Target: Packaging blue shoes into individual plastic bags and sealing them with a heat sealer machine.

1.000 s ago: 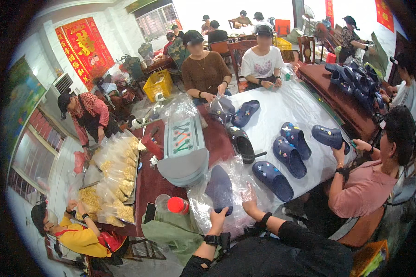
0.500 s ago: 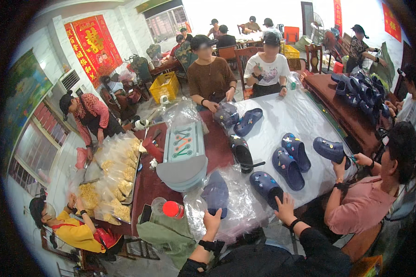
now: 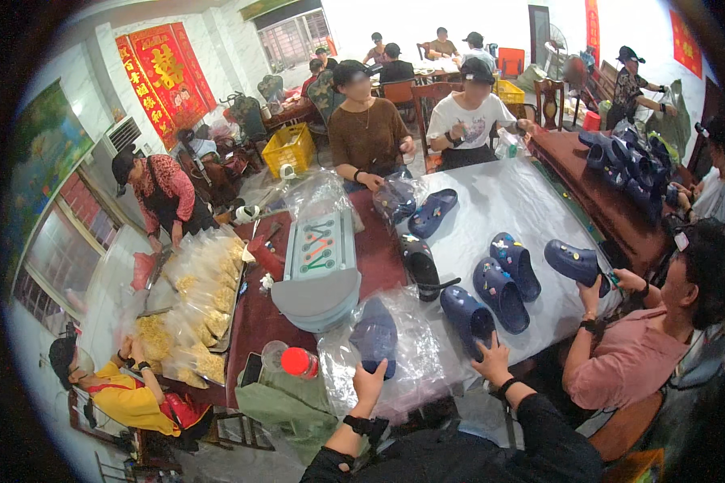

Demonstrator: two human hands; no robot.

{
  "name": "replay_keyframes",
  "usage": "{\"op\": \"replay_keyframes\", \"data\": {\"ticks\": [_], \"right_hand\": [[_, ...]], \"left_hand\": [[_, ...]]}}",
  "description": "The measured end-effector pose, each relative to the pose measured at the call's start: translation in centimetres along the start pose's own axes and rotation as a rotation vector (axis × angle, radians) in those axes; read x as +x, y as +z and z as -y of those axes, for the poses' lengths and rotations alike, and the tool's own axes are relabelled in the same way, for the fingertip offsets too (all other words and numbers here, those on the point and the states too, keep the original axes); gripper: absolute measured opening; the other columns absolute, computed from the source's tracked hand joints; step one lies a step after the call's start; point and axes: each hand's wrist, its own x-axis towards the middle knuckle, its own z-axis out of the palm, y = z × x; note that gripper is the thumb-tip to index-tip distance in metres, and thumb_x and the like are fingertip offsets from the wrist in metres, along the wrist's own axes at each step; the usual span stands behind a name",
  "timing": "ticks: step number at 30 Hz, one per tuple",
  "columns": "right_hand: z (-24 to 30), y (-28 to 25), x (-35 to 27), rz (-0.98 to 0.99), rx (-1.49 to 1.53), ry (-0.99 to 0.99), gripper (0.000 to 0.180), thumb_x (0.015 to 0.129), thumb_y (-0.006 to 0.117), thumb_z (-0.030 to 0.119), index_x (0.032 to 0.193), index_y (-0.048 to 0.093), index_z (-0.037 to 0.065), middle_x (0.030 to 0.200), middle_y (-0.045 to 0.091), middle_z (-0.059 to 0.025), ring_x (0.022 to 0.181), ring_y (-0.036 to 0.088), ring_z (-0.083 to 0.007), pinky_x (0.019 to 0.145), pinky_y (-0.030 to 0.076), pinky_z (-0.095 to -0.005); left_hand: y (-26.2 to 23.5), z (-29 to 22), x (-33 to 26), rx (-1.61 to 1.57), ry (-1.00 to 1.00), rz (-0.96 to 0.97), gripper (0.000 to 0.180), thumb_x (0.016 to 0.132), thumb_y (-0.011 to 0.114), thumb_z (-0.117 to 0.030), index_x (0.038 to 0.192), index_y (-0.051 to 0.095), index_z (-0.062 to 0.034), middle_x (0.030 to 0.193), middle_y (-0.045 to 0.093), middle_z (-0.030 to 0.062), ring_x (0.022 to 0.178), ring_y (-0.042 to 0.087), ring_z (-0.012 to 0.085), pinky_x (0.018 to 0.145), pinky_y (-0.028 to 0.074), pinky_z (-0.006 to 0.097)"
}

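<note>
My left hand grips the heel of a dark blue clog that lies inside a clear plastic bag at the near table edge. To the right, my right hand holds the heel of a loose dark blue clog resting on the white table cover. Both forearms come in from the lower edge in black sleeves, each with a wrist band.
Two more blue clogs and a black clog lie just beyond. A stack of grey trays and a red-lidded jar stand to the left. A person in pink holds a clog at right. Others sit across.
My right hand has moved right, off the plastic bag and onto the loose blue clog. My left hand has stayed on the bagged clog.
</note>
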Motion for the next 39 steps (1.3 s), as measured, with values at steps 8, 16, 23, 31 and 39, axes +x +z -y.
{"op": "replay_keyframes", "data": {"ticks": [8, 16, 23, 31, 39], "right_hand": [[-2.4, -10.9, -7.7, 0.109, 1.56, 0.501, 0.033, 0.074, 0.063, 0.021, 0.097, 0.061, -0.003, 0.086, 0.062, -0.0049, 0.075, 0.058, -0.014, 0.066, 0.046, -0.0286], [-6.2, -20.4, -13.7, 0.232, 1.595, 0.53, 0.038, 0.071, 0.06, 0.026, 0.099, 0.058, 0.001, 0.089, 0.062, -0.0037, 0.075, 0.058, -0.0138, 0.064, 0.047, -0.026], [2.6, -20.1, -12.4, 0.532, 1.043, 0.32, 0.026, 0.068, 0.068, 0.021, 0.073, 0.058, -0.002, 0.063, 0.049, 0.006, 0.059, 0.042, -0.0044, 0.054, 0.035, -0.0216], [5.1, -19.5, -11.4, 0.486, 0.947, 0.226, 0.031, 0.072, 0.068, 0.029, 0.071, 0.057, 0.0, 0.065, 0.05, 0.0042, 0.059, 0.043, -0.0053, 0.052, 0.034, -0.0227], [8.7, -15.5, -7.0, 0.47, 0.792, 0.104, 0.037, 0.083, 0.061, 0.034, 0.069, 0.055, -0.001, 0.064, 0.048, 0.0025, 0.061, 0.041, -0.0091, 0.055, 0.034, -0.0269]], "left_hand": [[1.1, -1.4, -0.8, 0.032, 0.038, 0.027, 0.07, 0.065, 0.071, -0.052, 0.101, 0.05, 0.0051, 0.092, 0.061, 0.0257, 0.087, 0.059, 0.0398, 0.075, 0.046, 0.042], [0.5, -6.5, 0.9, -0.097, 0.074, 0.119, 0.061, 0.069, 0.072, -0.042, 0.105, 0.049, 0.002, 0.097, 0.061, 0.0209, 0.089, 0.06, 0.0332, 0.077, 0.046, 0.039], [0.7, -3.9, 1.0, -0.176, 0.024, 0.088, 0.054, 0.069, 0.074, -0.039, 0.098, 0.055, 0.0026, 0.09, 0.064, 0.0165, 0.083, 0.062, 0.0256, 0.074, 0.047, 0.034], [2.1, -1.3, -0.9, -0.139, 0.043, 0.142, 0.062, 0.077, 0.064, -0.044, 0.114, 0.043, 0.0005, 0.087, 0.062, 0.0222, 0.081, 0.061, 0.0369, 0.07, 0.048, 0.043], [2.6, 0.2, -1.5, -0.044, 0.109, 0.079, 0.08, 0.076, 0.061, -0.053, 0.12, 0.037, 0.0098, 0.08, 0.059, 0.0287, 0.074, 0.059, 0.0427, 0.066, 0.047, 0.046]]}}
